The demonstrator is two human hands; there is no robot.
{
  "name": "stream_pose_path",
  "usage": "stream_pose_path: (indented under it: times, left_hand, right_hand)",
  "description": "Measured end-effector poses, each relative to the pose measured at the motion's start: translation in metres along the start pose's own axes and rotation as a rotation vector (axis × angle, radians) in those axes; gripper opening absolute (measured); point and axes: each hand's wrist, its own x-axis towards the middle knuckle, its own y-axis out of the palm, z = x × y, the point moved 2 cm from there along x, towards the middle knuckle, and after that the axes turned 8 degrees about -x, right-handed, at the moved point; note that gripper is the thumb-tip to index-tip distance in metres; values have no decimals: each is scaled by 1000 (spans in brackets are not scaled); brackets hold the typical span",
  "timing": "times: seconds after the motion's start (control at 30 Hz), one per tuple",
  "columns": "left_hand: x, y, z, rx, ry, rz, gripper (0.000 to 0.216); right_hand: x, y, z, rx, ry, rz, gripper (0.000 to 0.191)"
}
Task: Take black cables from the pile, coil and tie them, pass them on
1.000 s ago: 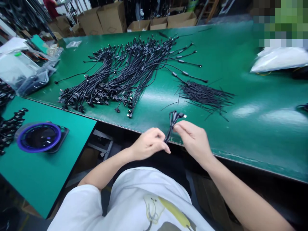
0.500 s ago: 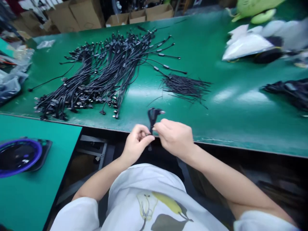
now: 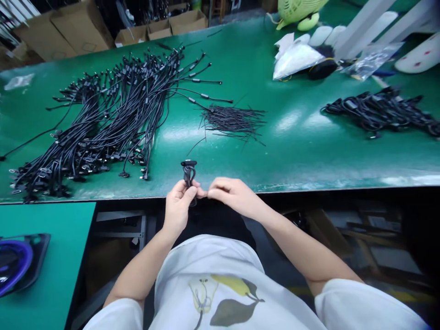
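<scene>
Nearer us than the wire-tie pile (image 3: 234, 120), our left hand (image 3: 177, 205) pinches the folded cable (image 3: 189, 173); our right hand (image 3: 237, 195) bunches its fingertips, on what we cannot tell. Probably light and springy, it should grip best mid-bundle.

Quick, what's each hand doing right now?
Left hand: closed, holding a coiled black cable.
Right hand: closed in a pinch; whether it grips something thin cannot be told.
</scene>
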Motion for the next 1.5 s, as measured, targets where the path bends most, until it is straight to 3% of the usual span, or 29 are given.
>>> stream_pose_path:
  times: [0.07, 0.2, 0.27, 0.37, 0.47, 0.57, 0.63, 0.67, 0.73, 0.83, 0.9, 0.97, 1.07, 1.2, 1.37, 1.5]
  left_hand:
    - [3, 6, 1, 128, -20, 46, 20]
    - [4, 19, 3, 401, -133, 285, 30]
    - [3, 15, 2, 473, -132, 381, 39]
    - [3, -10, -1, 585, -132, 391, 51]
    - [2, -48, 3, 733, -179, 311, 48]
    - [2, -69, 9, 832, -170, 276, 47]
    - [-1, -69, 10, 868, -132, 285, 44]
    - [-3, -65, 8, 877, -104, 299, 42]
    - [-6, -56, 0, 891, -34, 339, 37]
    - [-1, -50, -17, 971, 110, 335, 33]
    - [10, -58, -26, 1096, 237, 237, 34]
    - [24, -70, -32, 1246, 355, 114, 36]
    - [44, -88, -29, 1421, 466, 21, 38]
    - [64, -109, -25, 1483, 520, -34, 33]
    - [74, -139, -35, 1434, 508, -309, 30]
    - [75, -146, -36, 1335, 549, -281, 24]
  right_hand:
    - [-4, -2, 4, 6, -55, -137, 32]
    - [-6, 10, -1, 379, -5, 5, 43]
    - [-3, -4, -18, 572, 63, -52, 47]
    - [-6, -77, -58, 518, 188, -426, 47]
    - [-23, -193, -97, -123, 469, -781, 34]
    - [-39, -296, -118, -854, 738, -897, 35]
    - [-43, -332, -126, -999, 780, -909, 51]
    - [-43, -337, -130, -1012, 774, -908, 57]
    - [-38, -326, -138, -1025, 735, -925, 62]
    - [-23, -275, -143, -1133, 511, -1005, 54]
    - [-6, -230, -138, -1144, 139, -794, 38]
    - [14, -187, -119, -1079, -139, -573, 28]
    - [58, -136, -73, -1011, -327, -296, 26]
    - [161, -101, -19, -954, -401, -96, 29]
    - [322, -59, 19, -1122, -404, -32, 30]
    - [421, -7, 33, -1387, -494, 37, 37]
